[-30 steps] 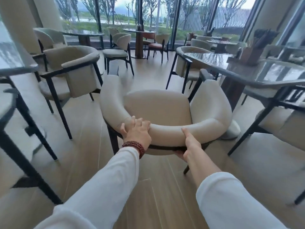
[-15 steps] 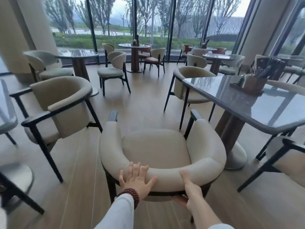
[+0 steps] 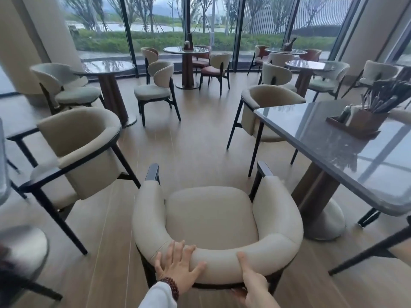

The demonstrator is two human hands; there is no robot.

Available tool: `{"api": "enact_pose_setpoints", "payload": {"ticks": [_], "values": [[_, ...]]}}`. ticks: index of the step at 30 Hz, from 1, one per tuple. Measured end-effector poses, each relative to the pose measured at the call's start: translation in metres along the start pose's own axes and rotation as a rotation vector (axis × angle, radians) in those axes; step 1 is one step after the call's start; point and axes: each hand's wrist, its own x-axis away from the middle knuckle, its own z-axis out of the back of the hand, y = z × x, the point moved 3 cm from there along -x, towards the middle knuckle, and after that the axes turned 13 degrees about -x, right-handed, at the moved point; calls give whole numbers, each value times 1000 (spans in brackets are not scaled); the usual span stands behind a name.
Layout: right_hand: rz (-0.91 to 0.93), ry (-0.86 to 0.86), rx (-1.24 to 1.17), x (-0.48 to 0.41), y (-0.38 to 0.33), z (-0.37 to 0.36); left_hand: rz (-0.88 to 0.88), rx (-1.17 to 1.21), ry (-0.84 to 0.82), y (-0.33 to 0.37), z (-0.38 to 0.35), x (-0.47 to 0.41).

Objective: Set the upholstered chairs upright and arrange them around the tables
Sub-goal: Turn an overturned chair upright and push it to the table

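A cream upholstered armchair with a dark frame stands upright on the wooden floor right in front of me, its seat facing away. My left hand lies flat on the padded backrest with its fingers spread. My right hand grips the backrest's lower edge, thumb on the cushion and fingers under the dark frame. A grey stone-topped table on a pedestal stands to the chair's right.
A matching armchair stands at the left and another at the grey table's far end. A wooden cutlery holder sits on that table. Round tables with more chairs fill the back by the windows. A dark chair leg crosses at the lower right.
The chair has tipped from tilted toward me to standing level on the floor. My left hand has opened from a curled grip to lying flat. The view has risen.
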Motion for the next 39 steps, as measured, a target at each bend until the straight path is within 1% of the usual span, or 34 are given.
{"api": "enact_pose_setpoints", "payload": {"ticks": [3, 8, 16, 22, 27, 29, 30, 31, 32, 33, 34, 35, 36, 37, 38, 39], "values": [[-5, 19, -19, 1, -2, -3, -9, 2, -27, 3, 1, -2], [-22, 0, -10, 6, 0, -4, -47, 28, -54, 1, 7, 3], [-29, -30, 12, 7, -1, -1, -49, 29, -57, 3, 11, 9], [-13, -19, 21, 8, 0, -1, -42, 19, -57, 3, 9, 7], [-18, -12, 22, 11, -2, -2, -41, 30, -43, 2, 8, 5], [-24, -5, 22, 11, -3, -3, -51, 83, 32, 0, 9, 8], [-29, -4, 21, 12, -3, -3, -33, 162, 121, -2, 9, 13], [-36, -10, 17, 12, -3, -3, 28, 294, 251, -6, 10, 19], [-45, -20, 8, 13, -3, -3, 148, 447, 388, -12, 10, 25], [-57, -26, 0, 13, -5, -3, 321, 608, 459, -20, 8, 30], [-71, -28, -8, 13, -6, -3, 513, 788, 430, -27, 1, 33], [-84, -29, -13, 13, -7, -4, 677, 1015, 316, -30, -8, 34], [-91, -24, -20, 14, -8, -5, 771, 1297, 143, -26, -15, 33], [-89, -12, -34, 14, -9, -6, 772, 1585, -29, -17, -19, 30], [-81, -4, -46, 14, -11, -7, 717, 1824, -162, -8, -19, 26], [-77, 0, -75, 15, -12, -7, 684, 1953, -207, -3, -17, 23]]}}
